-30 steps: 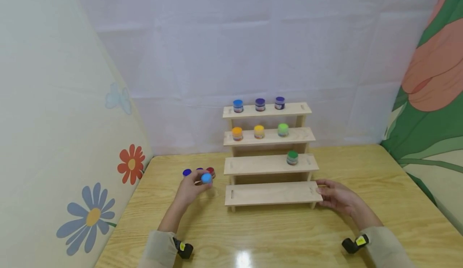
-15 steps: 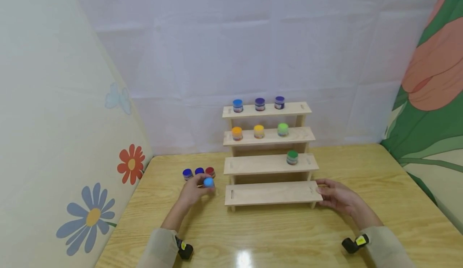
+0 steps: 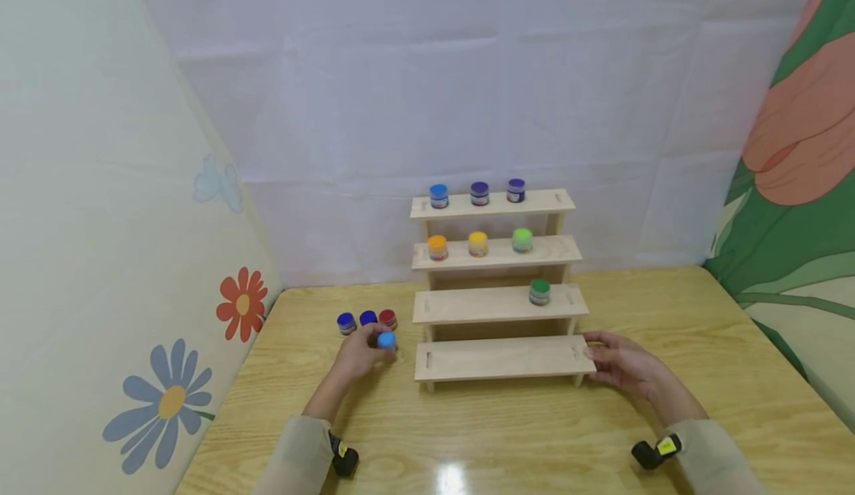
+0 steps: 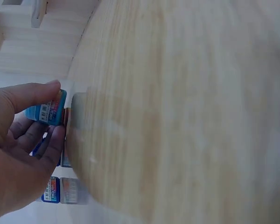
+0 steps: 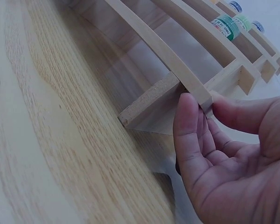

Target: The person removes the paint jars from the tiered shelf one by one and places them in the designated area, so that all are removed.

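My left hand [image 3: 357, 354] grips a small light blue paint jar [image 3: 386, 341] between thumb and fingers, left of the wooden tiered shelf [image 3: 494, 358]. In the left wrist view the jar [image 4: 46, 108] is low over the tabletop; whether it touches is unclear. Just behind the hand stand two dark blue jars, one [image 3: 346, 323] at the left and one [image 3: 368, 318] partly covered by the fingers, and a dark red jar [image 3: 388, 319]. My right hand [image 3: 628, 367] pinches the right end of the lowest shelf board [image 5: 196, 88] between thumb and fingers.
On the top tier stand a blue jar [image 3: 439, 197] and two purple jars [image 3: 479, 194]. The second tier bears orange [image 3: 437, 248], yellow [image 3: 477, 244] and light green [image 3: 522, 240] jars. A dark green jar [image 3: 539, 292] is at the third tier's right. White cloth [image 3: 427, 72] hangs behind.
My left hand has moved slightly right and down toward the table with the light blue jar, uncovering more of the dark blue and red jars. The right hand stays on the shelf.
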Motion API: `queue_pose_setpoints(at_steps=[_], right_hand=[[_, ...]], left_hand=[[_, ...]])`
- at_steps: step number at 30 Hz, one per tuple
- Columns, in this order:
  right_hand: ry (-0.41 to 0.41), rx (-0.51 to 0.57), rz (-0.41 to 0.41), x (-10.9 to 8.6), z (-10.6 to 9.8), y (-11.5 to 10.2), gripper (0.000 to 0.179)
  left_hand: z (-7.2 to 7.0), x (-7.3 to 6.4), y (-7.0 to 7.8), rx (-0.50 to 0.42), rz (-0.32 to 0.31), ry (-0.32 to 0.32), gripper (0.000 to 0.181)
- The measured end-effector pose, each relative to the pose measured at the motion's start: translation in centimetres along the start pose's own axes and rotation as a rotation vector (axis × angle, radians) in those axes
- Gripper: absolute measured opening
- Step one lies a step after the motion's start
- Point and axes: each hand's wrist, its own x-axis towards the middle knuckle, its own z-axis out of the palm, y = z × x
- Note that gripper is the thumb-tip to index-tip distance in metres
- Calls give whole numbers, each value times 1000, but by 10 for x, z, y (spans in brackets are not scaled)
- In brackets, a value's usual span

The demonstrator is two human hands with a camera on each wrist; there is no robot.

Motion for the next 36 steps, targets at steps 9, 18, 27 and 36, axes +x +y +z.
queue_pose_setpoints(at_steps=[9,18,27,36], right_hand=[[-3,2,-8,0,0,1,37],[-6,5,-1,0,0,0,37],[-4,-2,-3,-1,0,2,39],[9,0,-4,-1,1,3,37]], left_hand=[[2,3,1,44,-23,-7,37],[-2,-4,10,50,-9,7,42],[-13,-15,44,138,161,115,40],[-5,-20,83,102,346,184,35]])
